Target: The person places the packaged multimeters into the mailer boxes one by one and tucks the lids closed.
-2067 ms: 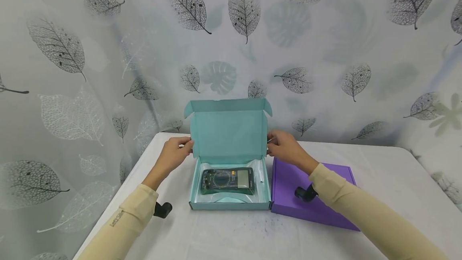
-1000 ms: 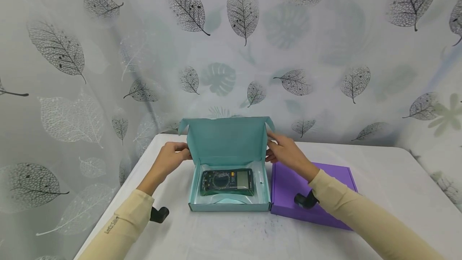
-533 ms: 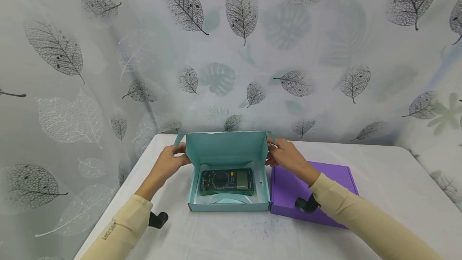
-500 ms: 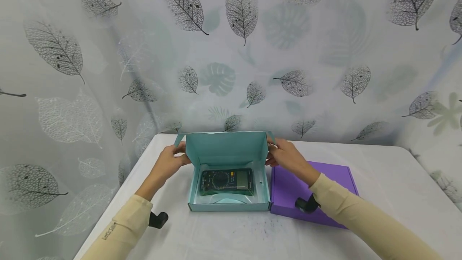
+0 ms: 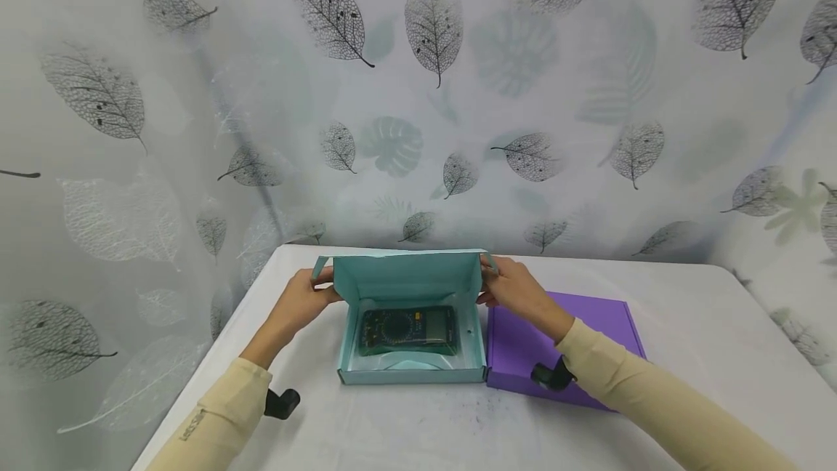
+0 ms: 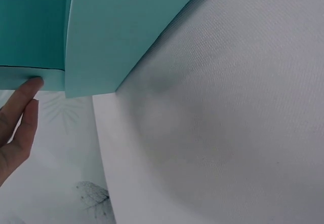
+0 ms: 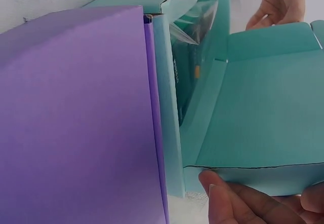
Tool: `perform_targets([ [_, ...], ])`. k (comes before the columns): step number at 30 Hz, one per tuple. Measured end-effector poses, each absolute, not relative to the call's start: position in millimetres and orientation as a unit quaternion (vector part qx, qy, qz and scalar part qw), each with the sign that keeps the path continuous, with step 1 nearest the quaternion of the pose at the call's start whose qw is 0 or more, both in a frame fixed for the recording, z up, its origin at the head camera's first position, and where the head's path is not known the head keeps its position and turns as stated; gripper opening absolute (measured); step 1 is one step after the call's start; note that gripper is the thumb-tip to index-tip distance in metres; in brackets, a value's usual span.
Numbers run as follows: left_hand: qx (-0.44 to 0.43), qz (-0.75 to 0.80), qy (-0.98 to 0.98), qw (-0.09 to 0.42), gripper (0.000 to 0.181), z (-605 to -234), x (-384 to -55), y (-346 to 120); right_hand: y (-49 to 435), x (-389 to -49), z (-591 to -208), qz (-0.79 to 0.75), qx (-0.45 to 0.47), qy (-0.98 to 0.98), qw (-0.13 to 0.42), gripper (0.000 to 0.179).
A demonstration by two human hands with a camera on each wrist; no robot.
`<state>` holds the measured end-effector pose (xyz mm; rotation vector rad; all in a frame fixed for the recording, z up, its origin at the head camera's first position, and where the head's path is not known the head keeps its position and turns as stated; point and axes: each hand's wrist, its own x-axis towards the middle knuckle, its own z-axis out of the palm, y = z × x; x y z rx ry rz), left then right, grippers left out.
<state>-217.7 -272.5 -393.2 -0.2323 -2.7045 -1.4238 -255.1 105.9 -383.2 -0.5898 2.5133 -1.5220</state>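
A teal cardboard mailer box point(image 5: 412, 378) lies on the table, its lid point(image 5: 408, 278) tipped forward over the rear part. Inside is a dark multimeter point(image 5: 395, 329) in clear plastic wrap, its dial to the left and grey display to the right. My left hand point(image 5: 297, 304) holds the lid's left side flap by finger and thumb; in the left wrist view a fingertip point(image 6: 34, 83) lies on that flap. On the opposite side my right hand point(image 5: 519, 296) grips the right flap, with its fingers point(image 7: 253, 203) along the flap in the right wrist view.
A closed purple box point(image 5: 595, 333) sits directly against the teal box's right side, under my right forearm. Black wrist-worn pieces point(image 5: 282, 403) show at both cuffs. A leaf-printed curtain point(image 5: 458, 93) hangs behind the white-covered table point(image 5: 405, 435).
Both hands have swung the lid from nearly upright forward and down over the box, most of it early on. The multimeter and the purple box have stayed in place.
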Motion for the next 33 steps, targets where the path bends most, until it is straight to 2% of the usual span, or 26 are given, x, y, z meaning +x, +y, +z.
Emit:
perform_targets([
  [19, -0.083, -0.467, -0.88, 0.033, 0.029, -395.3, -215.3, -274.9, 104.2, -249.4, -381.6, -0.504, -0.194, 0.839, 0.067, 0.04],
  [33, -0.08, -0.46, -0.884, 0.042, 0.034, -403.4, -211.7, -276.9, 109.4, -247.8, -390.8, -0.487, -0.234, 0.839, 0.064, 0.04],
])
